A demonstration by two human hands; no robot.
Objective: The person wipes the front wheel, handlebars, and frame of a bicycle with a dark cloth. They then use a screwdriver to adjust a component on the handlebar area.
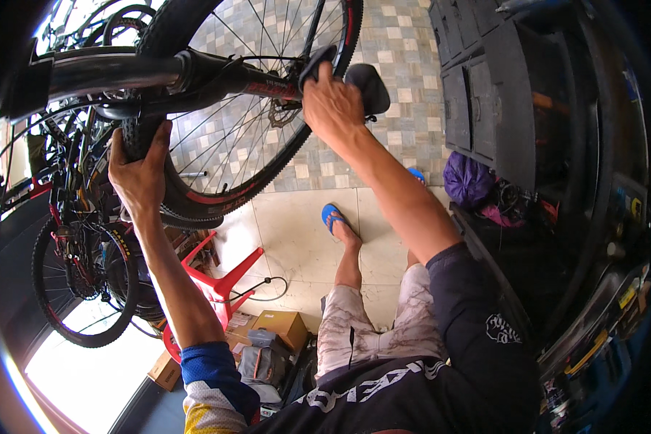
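A bicycle's front wheel, with its knobbly black tyre [267,168], is held up at the upper left in a black suspension fork [231,76]. My left hand [139,170] grips the tyre just under the fork, thumb on one side and fingers on the other. At the lower end of the fork, by the hub, my right hand [333,105] is closed on a dark piece that looks like a cloth [369,88]; it sticks out on both sides of my fingers. The brake disc [281,113] shows beside that hand. My right fingertips are partly hidden.
Several bicycles [83,267] crowd the left side. A red plastic stool [224,278] and cardboard boxes [281,329] stand below the wheel. Dark drawers [477,108] line the right, with a purple bag [468,179] at their foot. My blue flip-flop [333,215] is on the tiled floor.
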